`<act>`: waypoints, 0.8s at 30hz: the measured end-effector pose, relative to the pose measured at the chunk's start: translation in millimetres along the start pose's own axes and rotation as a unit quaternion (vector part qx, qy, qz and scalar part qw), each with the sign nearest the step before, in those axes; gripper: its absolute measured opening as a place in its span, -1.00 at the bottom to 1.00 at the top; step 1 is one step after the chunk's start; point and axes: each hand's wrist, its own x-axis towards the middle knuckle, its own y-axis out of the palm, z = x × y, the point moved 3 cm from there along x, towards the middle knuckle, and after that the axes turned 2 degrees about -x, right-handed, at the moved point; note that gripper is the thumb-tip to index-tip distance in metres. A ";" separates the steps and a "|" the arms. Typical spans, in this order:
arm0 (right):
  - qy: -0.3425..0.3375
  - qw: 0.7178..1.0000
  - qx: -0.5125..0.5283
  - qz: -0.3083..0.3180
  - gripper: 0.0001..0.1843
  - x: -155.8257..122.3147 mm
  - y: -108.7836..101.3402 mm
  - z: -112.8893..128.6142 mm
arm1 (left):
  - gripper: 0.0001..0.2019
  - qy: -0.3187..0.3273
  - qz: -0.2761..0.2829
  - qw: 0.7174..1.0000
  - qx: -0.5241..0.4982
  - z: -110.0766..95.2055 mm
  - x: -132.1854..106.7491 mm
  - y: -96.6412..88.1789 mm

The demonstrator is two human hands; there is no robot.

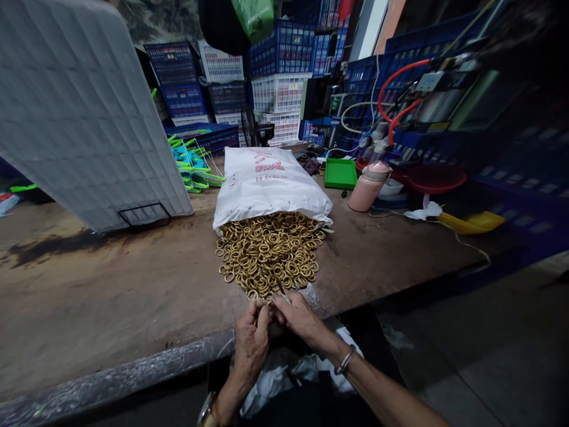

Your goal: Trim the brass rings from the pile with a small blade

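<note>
A heap of brass-coloured rings (271, 252) spills from the mouth of a white woven sack (271, 181) onto the table. At the heap's near edge, by the table's front, my two hands almost meet. My left hand (252, 335) is closed, thumb against fingers, pinching a brass-coloured ring (268, 303) that shows only in part. My right hand (297, 315) is closed around a thin tool (281, 289) with a dark tip pointing up at the heap; its exact kind is hard to make out.
The wooden table (133, 284) has plastic film along its front edge. A grey padded panel (89, 107) stands at left, bright green frames (195, 163) behind it. To the right are a green tray (340, 173), a pink bottle (368, 190) and a machine with red hoses (440, 89). Stacked crates (282, 92) fill the back.
</note>
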 end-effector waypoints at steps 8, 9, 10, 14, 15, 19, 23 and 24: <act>-0.040 0.998 -0.033 -0.033 -0.75 2.4 4.8 -0.5 | -0.68 -0.174 0.120 0.966 -0.148 0.6 -5.7 5.7; -0.040 0.998 -0.030 -0.031 -0.75 2.6 4.6 -0.4 | -0.69 -0.179 0.122 0.962 -0.165 0.2 -6.0 5.8; -0.039 0.999 -0.025 -0.027 -0.75 2.7 4.2 -0.8 | -0.69 -0.181 0.121 0.960 -0.175 -0.1 -6.4 5.9; -0.035 0.995 -0.078 -0.044 -0.77 0.7 -1.3 -3.6 | -0.69 -0.174 0.110 0.965 -0.161 -0.9 -8.0 5.4; -0.047 0.991 -0.117 -0.048 -0.79 -1.0 -2.7 -3.1 | -0.69 -0.174 0.108 0.967 -0.153 -0.6 -8.4 5.5; -0.107 0.961 -0.257 0.003 -0.86 -11.0 -1.4 3.1 | -0.70 -0.170 0.096 0.969 -0.149 2.7 -7.8 6.5; -0.117 0.935 -0.334 0.021 -0.75 -15.6 0.5 6.1 | -0.69 -0.147 0.086 0.975 -0.143 7.2 -5.2 5.3; -0.120 0.930 -0.347 0.021 -0.74 -15.1 0.4 5.1 | -0.69 -0.139 0.082 0.978 -0.134 6.6 -5.5 4.5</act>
